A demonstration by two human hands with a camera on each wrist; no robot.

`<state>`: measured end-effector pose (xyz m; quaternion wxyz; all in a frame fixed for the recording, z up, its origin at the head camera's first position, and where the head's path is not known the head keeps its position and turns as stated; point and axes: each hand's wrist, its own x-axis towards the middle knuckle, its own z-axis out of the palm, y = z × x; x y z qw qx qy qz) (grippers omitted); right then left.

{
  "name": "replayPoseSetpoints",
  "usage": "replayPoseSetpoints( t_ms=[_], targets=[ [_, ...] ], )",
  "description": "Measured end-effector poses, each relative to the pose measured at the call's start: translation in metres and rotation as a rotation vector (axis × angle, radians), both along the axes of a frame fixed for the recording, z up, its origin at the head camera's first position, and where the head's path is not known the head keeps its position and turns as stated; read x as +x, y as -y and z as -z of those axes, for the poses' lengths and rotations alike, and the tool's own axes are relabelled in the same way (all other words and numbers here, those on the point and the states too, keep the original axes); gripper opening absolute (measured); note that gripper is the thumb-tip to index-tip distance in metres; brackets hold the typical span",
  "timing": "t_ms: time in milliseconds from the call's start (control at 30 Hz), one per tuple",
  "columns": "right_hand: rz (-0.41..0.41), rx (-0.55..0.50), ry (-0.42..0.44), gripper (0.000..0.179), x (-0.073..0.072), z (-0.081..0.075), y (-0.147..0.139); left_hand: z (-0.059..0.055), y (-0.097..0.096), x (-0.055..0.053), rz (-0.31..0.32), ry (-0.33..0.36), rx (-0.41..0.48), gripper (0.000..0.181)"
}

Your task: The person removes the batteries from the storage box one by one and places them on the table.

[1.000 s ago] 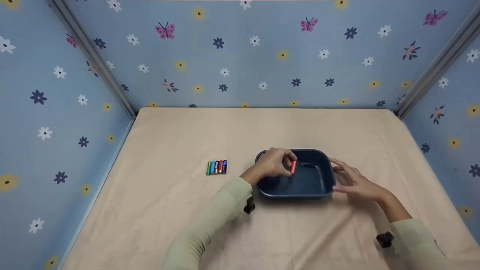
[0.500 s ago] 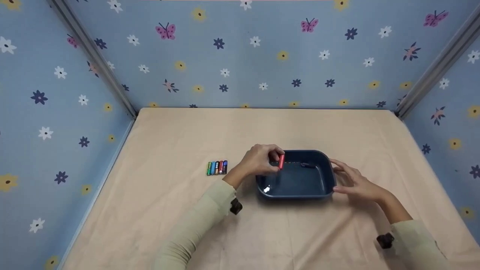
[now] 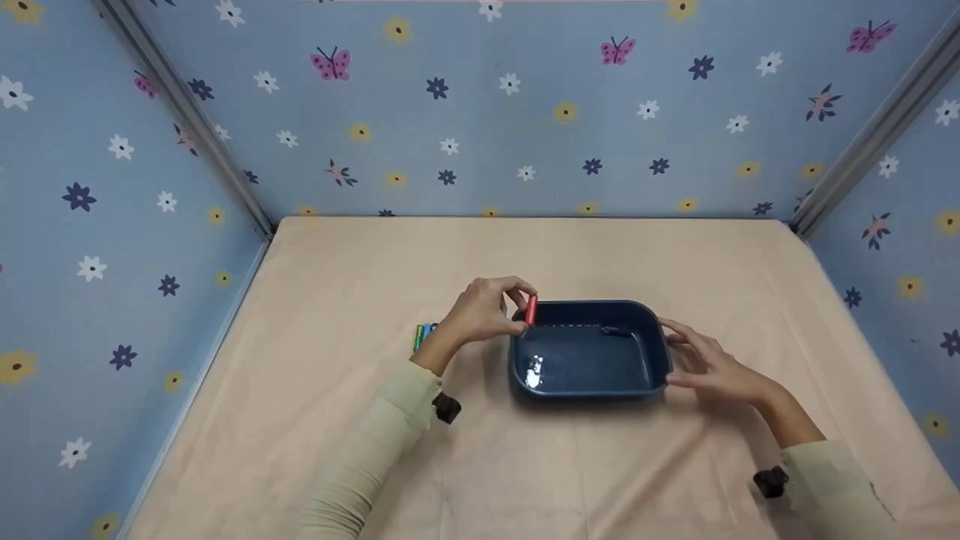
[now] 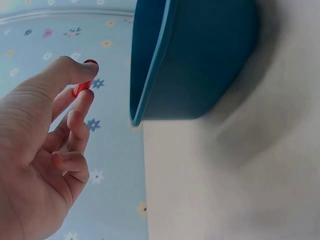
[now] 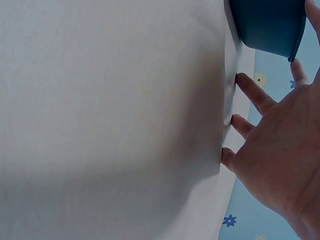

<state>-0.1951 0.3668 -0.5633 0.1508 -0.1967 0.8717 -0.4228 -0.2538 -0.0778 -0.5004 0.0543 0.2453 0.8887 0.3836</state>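
My left hand point(image 3: 480, 309) pinches a red battery point(image 3: 532, 310) between thumb and fingertips, above the left rim of a dark blue rectangular basin point(image 3: 592, 394). In the left wrist view the battery point(image 4: 82, 89) shows between thumb and finger, higher than the basin's rim, while the other fingers curl loosely. A small dark battery-like piece point(image 3: 616, 331) lies in the basin by its back wall. At the basin's right end my right hand point(image 3: 716, 367) spreads its thumb and index finger against the rim; its other fingers reach down to the cloth in the right wrist view.
Left of the basin, a green battery point(image 3: 418, 338) and a blue battery point(image 3: 427, 331) show in a row, with the rest of that row behind my left wrist. A beige cloth point(image 3: 360, 270) covers the table. Flower-patterned walls point(image 3: 495, 135) enclose the back and sides.
My left hand has moved left and slightly back with the red battery, from over the basin's middle to its left rim, now covering part of the battery row. The right hand stays put.
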Motion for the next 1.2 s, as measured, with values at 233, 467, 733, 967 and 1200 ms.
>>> replayPoseSetpoints(
  t_ms=[233,467,733,967,1200],
  targets=[
    [0.007,0.006,0.008,0.089,0.000,0.000,0.000,-0.007,0.025,-0.001,-0.019,0.081,0.020,0.051],
    [0.015,0.016,0.021,0.089,0.000,0.000,-0.001,-0.012,0.047,-0.003,0.005,0.144,0.035,0.052],
    [0.025,0.023,0.028,0.090,0.001,-0.001,-0.001,-0.012,0.069,-0.005,0.012,0.174,0.021,0.050],
    [0.007,0.017,0.017,0.090,0.001,0.002,-0.002,-0.008,0.092,-0.002,-0.015,0.192,0.008,0.050],
    [0.013,0.020,0.022,0.090,-0.001,0.001,-0.002,-0.001,0.121,0.003,-0.057,0.201,0.002,0.049]
  ],
)
